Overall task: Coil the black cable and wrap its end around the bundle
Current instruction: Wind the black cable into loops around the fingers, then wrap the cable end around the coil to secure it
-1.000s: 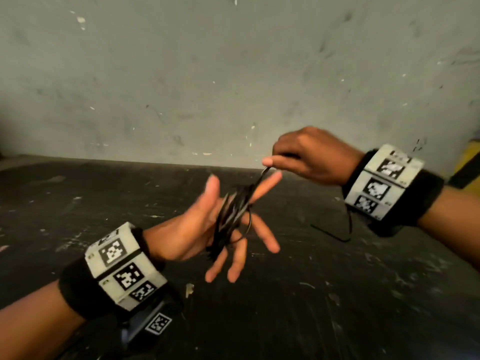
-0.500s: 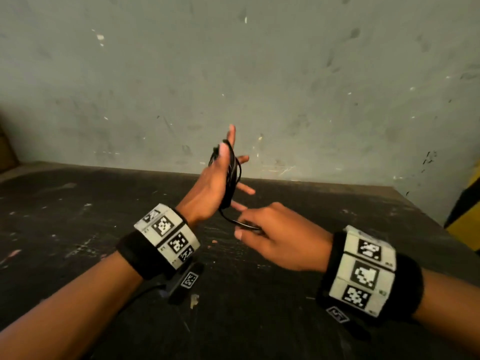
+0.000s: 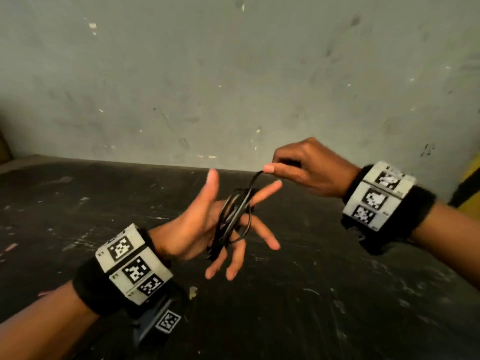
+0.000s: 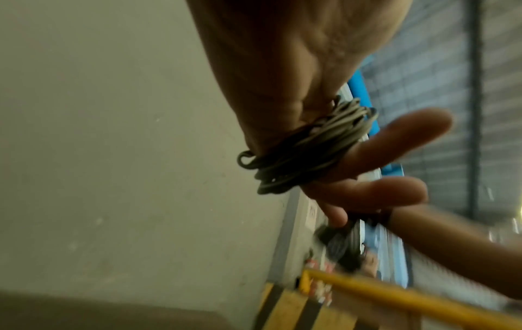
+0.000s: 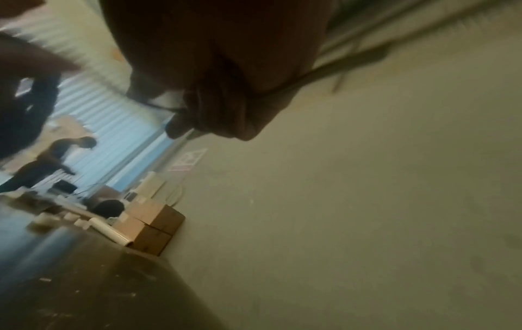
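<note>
The black cable [image 3: 233,216] lies in several loops around the spread fingers of my left hand [image 3: 218,224], which is held palm-up above the table with fingers straight. In the left wrist view the coil [image 4: 305,147] sits across the base of the fingers. My right hand [image 3: 298,170] is up and to the right of the coil, and it pinches the free strand of the cable between thumb and forefinger. That strand runs taut from the coil up to the pinch. The right wrist view shows the thin strand [image 5: 324,73] leaving the curled fingers; it is blurred.
A dark, scuffed table [image 3: 311,307] lies under both hands, against a grey wall [image 3: 233,74]. A yellow and black object [image 3: 470,183] sits at the right edge. In the right wrist view cardboard boxes [image 5: 152,225] stand by the wall, and a person bends far off.
My left hand turned from upright to palm-up and dropped lower. The right hand swung from below the coil up to the right, pulling the strand over the fingers.
</note>
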### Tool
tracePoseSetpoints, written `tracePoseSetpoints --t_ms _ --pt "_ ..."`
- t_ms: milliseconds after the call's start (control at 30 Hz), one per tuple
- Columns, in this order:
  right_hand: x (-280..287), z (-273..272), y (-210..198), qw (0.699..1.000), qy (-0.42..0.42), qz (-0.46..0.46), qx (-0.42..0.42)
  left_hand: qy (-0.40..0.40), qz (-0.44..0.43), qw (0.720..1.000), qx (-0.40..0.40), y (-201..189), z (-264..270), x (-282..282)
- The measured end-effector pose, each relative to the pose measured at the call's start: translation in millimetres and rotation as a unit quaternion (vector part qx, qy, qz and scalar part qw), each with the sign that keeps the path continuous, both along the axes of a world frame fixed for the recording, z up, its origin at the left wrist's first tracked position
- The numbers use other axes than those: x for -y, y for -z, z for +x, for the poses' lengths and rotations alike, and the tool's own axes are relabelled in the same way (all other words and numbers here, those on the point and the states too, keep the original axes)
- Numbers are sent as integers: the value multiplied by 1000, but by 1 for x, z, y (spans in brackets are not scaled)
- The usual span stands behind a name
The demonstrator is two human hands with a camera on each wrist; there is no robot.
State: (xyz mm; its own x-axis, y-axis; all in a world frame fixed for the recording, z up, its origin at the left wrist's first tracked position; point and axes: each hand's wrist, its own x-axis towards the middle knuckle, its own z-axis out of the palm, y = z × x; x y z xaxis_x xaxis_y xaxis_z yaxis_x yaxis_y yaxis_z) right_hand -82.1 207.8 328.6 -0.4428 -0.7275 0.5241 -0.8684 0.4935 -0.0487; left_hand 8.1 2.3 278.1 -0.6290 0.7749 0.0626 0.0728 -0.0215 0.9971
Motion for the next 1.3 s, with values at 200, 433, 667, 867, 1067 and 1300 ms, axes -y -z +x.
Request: tracePoseSetpoints --t_ms 200,433,667,867,1067,1300 --pt "28 12 82 987 13 -86 138 -153 183 971 -1 -20 -11 -8" --pt "58 57 101 977 -3 -16 212 -351 210 912 24 -14 -31 -11" --pt "43 75 75 993 37 114 5 -374 114 920 -23 6 -27 -23" --pt "31 74 71 976 53 170 -125 -415 19 909 18 29 -33 -27" --pt "25 64 81 983 -38 129 -123 -355 -18 931 82 39 -24 -35" --pt "25 56 100 989 -87 85 -83 -268 41 942 196 46 -20 -28"
